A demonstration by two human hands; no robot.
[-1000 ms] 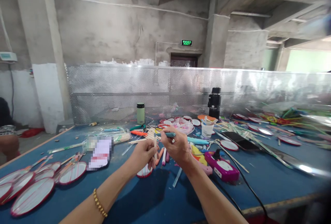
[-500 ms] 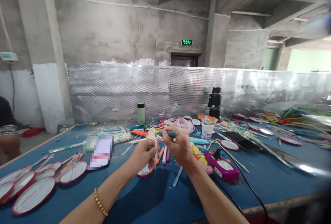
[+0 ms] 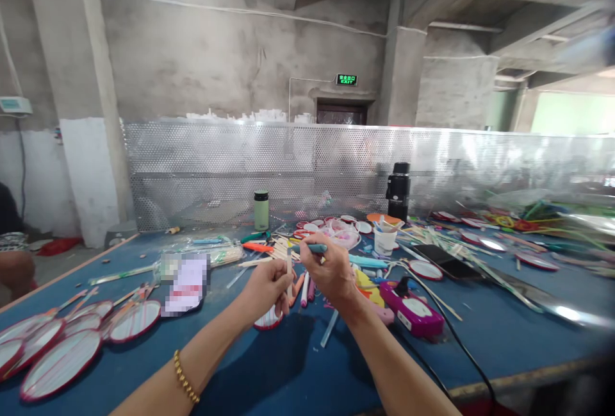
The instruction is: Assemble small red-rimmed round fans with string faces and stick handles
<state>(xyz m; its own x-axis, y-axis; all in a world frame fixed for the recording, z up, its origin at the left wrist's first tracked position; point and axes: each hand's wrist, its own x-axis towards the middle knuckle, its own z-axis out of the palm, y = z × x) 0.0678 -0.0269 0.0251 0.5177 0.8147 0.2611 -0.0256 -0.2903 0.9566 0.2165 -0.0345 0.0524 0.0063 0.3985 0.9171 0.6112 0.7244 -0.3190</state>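
Observation:
My left hand (image 3: 269,284) is closed around a pale flat stick (image 3: 289,262) that stands upright from its fingers. Below those fingers shows part of a white disc with a red rim (image 3: 268,318); whether it joins the stick I cannot tell. Just to the right, my right hand (image 3: 331,268) grips a dark teal pen-like tool (image 3: 316,248), which points leftward near the stick's top. Several coloured sticks, among them a pink one (image 3: 304,291), lie behind and between the hands. A clear glue stick (image 3: 329,328) rests on the table by my right wrist.
Red-rimmed white round paddles (image 3: 62,363) lie at the left beside a blurred phone-like object (image 3: 186,284). On the right are a purple power strip (image 3: 412,310) with cables, a white cup (image 3: 384,241) and a black phone (image 3: 446,261). A green bottle (image 3: 261,211) and black flask (image 3: 398,191) stand behind.
Both hands keep nearly the same position and grip. The whole view has shifted very slightly; the teal tool's tip sits a touch further left.

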